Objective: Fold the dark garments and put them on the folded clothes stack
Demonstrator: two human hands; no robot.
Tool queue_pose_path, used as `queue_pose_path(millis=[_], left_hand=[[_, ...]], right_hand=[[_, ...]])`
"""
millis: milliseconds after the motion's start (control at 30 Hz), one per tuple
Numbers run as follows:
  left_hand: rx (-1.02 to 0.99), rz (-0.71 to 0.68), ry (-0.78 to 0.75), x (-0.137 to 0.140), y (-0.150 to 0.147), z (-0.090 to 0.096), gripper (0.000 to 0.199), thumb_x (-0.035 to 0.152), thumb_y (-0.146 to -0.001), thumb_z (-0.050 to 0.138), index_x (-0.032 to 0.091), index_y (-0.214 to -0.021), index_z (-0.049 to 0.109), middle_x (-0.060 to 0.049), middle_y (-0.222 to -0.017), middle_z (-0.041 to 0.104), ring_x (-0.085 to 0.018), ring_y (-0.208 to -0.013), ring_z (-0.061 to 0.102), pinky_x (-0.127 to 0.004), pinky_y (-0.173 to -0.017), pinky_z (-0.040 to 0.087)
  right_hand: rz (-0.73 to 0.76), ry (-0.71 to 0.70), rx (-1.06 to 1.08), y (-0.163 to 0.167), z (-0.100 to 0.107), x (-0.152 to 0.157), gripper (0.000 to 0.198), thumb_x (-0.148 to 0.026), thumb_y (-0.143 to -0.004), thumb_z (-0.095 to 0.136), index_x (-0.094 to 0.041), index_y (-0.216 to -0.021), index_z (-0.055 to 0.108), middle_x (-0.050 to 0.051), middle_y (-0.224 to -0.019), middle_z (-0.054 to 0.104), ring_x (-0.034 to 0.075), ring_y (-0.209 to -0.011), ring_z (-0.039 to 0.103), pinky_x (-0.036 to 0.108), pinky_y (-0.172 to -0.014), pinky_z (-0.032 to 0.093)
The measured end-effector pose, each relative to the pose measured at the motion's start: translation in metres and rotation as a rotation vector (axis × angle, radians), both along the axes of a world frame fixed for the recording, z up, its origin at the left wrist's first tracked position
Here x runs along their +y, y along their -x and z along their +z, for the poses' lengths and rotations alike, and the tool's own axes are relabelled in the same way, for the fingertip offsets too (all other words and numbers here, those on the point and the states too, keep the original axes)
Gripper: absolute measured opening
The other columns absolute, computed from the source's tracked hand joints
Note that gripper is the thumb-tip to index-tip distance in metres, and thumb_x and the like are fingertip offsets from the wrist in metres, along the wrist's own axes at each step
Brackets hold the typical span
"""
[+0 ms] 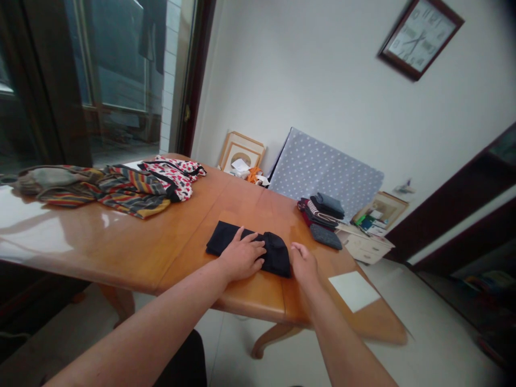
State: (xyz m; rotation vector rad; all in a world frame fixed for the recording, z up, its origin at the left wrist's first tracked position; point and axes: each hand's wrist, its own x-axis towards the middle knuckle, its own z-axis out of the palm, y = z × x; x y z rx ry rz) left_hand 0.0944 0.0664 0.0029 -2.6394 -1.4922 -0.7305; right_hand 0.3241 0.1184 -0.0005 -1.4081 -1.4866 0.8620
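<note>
A black folded cloth lies flat on the wooden table near its front edge. My left hand rests palm-down on the middle of the cloth, fingers spread and pressing it flat. My right hand sits at the cloth's right end, fingers curled at its edge; whether it pinches the fabric is unclear. Both forearms reach in from the bottom of the view.
A heap of striped and red-patterned clothes lies at the table's left. A stack of folded garments sits at the far right with one grey piece beside it. A white sheet lies near the right corner.
</note>
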Motion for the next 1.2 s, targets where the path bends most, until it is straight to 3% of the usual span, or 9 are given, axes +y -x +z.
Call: queue_pose_path(millis=[100, 200, 367, 567, 700, 867, 1067, 1200], left_hand=[[-0.005, -0.001, -0.030, 0.001, 0.000, -0.001, 0.035, 0.037, -0.093, 0.047, 0.030, -0.120, 0.068, -0.002, -0.137, 0.062, -0.029, -0.138, 0.040, -0.056, -0.119, 0.005], [-0.017, -0.004, -0.055, 0.002, 0.000, -0.003, 0.034, 0.037, -0.093, 0.047, 0.029, -0.119, 0.068, -0.002, -0.135, 0.063, -0.030, -0.135, 0.043, -0.057, -0.118, 0.009], [-0.016, 0.007, -0.072, 0.003, 0.000, -0.007, 0.034, 0.038, -0.093, 0.049, 0.029, -0.120, 0.068, -0.002, -0.135, 0.063, -0.030, -0.134, 0.045, -0.056, -0.117, 0.012], [-0.015, 0.001, -0.092, 0.004, 0.000, -0.007, 0.032, 0.038, -0.092, 0.051, 0.030, -0.117, 0.068, -0.002, -0.133, 0.064, -0.029, -0.133, 0.046, -0.055, -0.118, 0.008], [-0.005, -0.005, -0.106, 0.003, 0.000, -0.007, 0.031, 0.037, -0.092, 0.051, 0.028, -0.115, 0.069, -0.003, -0.132, 0.065, -0.030, -0.132, 0.046, -0.056, -0.118, 0.009], [-0.019, -0.004, -0.129, 0.004, -0.001, -0.010, 0.031, 0.036, -0.092, 0.050, 0.028, -0.115, 0.069, -0.004, -0.130, 0.066, -0.029, -0.132, 0.047, -0.057, -0.117, 0.010], [-0.042, 0.029, -0.191, 0.004, -0.002, -0.002, 0.027, 0.027, -0.092, 0.049, 0.025, -0.106, 0.071, -0.006, -0.115, 0.071, -0.027, -0.122, 0.054, -0.053, -0.118, 0.012], [-0.076, 0.116, -0.185, 0.005, 0.000, 0.012, 0.028, 0.026, -0.094, 0.046, 0.025, -0.107, 0.070, -0.006, -0.105, 0.072, -0.024, -0.107, 0.060, -0.049, -0.115, 0.022]], right_hand=[[-0.003, -0.330, -0.331, 0.000, -0.002, -0.019, 0.037, -0.050, -0.081, 0.063, -0.021, -0.104, 0.067, 0.009, -0.108, 0.068, 0.026, -0.105, 0.060, 0.038, -0.096, 0.045], [0.115, -0.439, -0.549, 0.002, -0.006, -0.032, 0.045, -0.050, -0.075, 0.071, -0.021, -0.109, 0.065, 0.009, -0.109, 0.065, 0.027, -0.105, 0.058, 0.041, -0.096, 0.045], [0.196, -0.416, -0.527, 0.000, -0.010, -0.030, 0.026, -0.045, -0.086, 0.058, -0.021, -0.091, 0.068, 0.006, -0.094, 0.067, 0.023, -0.092, 0.061, 0.034, -0.084, 0.047], [0.105, -0.296, -0.237, 0.010, -0.002, -0.025, 0.041, -0.054, -0.091, 0.049, -0.017, -0.085, 0.068, 0.002, -0.075, 0.066, 0.017, -0.070, 0.059, 0.027, -0.065, 0.046], [0.169, -0.368, -0.353, 0.020, -0.005, -0.033, 0.040, -0.049, -0.094, 0.047, -0.019, -0.106, 0.071, 0.008, -0.104, 0.073, 0.023, -0.094, 0.066, 0.034, -0.084, 0.051], [0.268, -0.448, -0.728, 0.026, -0.013, -0.047, 0.041, -0.038, -0.098, 0.041, -0.021, -0.125, 0.067, 0.010, -0.134, 0.062, 0.025, -0.130, 0.052, 0.043, -0.110, 0.037], [0.306, -0.407, -0.933, 0.031, -0.006, -0.060, 0.047, -0.038, -0.101, 0.035, -0.021, -0.140, 0.054, 0.009, -0.146, 0.050, 0.025, -0.140, 0.041, 0.046, -0.115, 0.027], [0.293, -0.384, -0.956, 0.033, -0.002, -0.064, 0.047, -0.038, -0.100, 0.036, -0.022, -0.141, 0.053, 0.009, -0.148, 0.049, 0.024, -0.141, 0.039, 0.048, -0.117, 0.023]])
